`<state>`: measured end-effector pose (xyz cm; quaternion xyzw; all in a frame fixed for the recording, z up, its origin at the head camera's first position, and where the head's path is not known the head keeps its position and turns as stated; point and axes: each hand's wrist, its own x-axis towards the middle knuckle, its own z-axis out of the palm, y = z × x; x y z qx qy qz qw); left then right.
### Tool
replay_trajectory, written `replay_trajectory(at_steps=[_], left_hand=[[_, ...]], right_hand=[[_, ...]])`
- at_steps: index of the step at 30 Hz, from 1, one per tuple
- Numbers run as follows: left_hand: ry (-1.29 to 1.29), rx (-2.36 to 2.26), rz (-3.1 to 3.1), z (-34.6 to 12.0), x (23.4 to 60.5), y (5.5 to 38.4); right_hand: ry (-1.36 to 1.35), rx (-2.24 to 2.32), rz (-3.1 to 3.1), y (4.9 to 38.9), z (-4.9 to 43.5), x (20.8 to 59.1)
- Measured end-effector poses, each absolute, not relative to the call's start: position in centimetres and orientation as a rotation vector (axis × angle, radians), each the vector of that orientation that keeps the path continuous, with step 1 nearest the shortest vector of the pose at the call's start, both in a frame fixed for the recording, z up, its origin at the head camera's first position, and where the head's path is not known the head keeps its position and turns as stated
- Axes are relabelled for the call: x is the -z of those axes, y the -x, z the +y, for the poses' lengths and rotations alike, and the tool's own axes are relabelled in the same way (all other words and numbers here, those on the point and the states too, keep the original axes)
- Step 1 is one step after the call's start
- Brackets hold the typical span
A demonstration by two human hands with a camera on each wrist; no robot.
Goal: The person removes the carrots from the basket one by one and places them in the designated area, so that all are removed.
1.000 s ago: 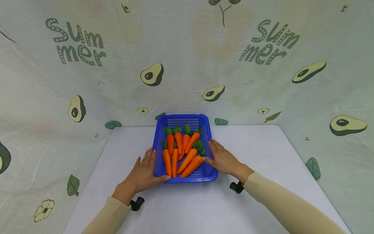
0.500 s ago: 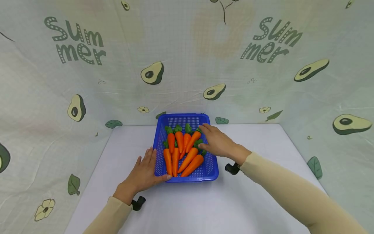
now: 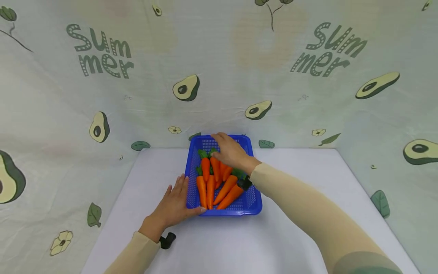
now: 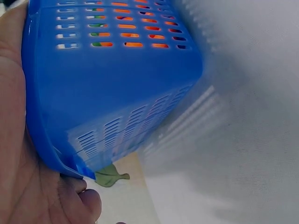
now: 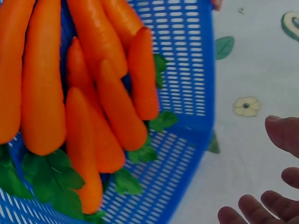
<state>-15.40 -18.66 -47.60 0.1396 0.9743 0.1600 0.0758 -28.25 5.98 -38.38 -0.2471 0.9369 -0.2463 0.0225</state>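
A blue perforated plastic basket (image 3: pixel 239 213) stands at the far middle of the table, with several orange carrots (image 3: pixel 202 192) with green leafy tops inside. My left hand (image 3: pixel 174 203) rests against its front left corner, fingers straight along the left side and thumb over the front rim. In the left wrist view the palm (image 4: pixel 42 186) lies along the basket's rim. Above the carrots and the basket's back part hovers my right hand (image 3: pixel 234 152), fingers extended, holding nothing. The right wrist view shows its fingertips (image 5: pixel 254 210) spread apart from the carrots. My right forearm hides part of the basket's right side.
A white tabletop (image 3: pixel 219 243) lies around the basket. Behind and beside it hangs a pale cloth (image 3: pixel 219 49) printed with avocados, leaves and lettering, close to the basket's back edge. A small dark camera (image 3: pixel 167 240) sits on my left wrist.
My right hand has left the basket's right rim and moved left and back, over the carrots. My left hand has stayed at the front left corner. The view has shifted slightly.
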Motion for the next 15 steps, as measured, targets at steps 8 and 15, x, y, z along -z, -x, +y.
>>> replay_trajectory(at_steps=[8,15], left_hand=[[-0.399,-0.480,2.892,-18.4,47.8,15.4],[-0.385,-0.483,2.903,-18.5,48.0,15.6]], right_hand=[[0.707,0.911,2.895,30.1,5.7,41.7],[0.551,1.260,2.707,31.9,5.0,43.6]])
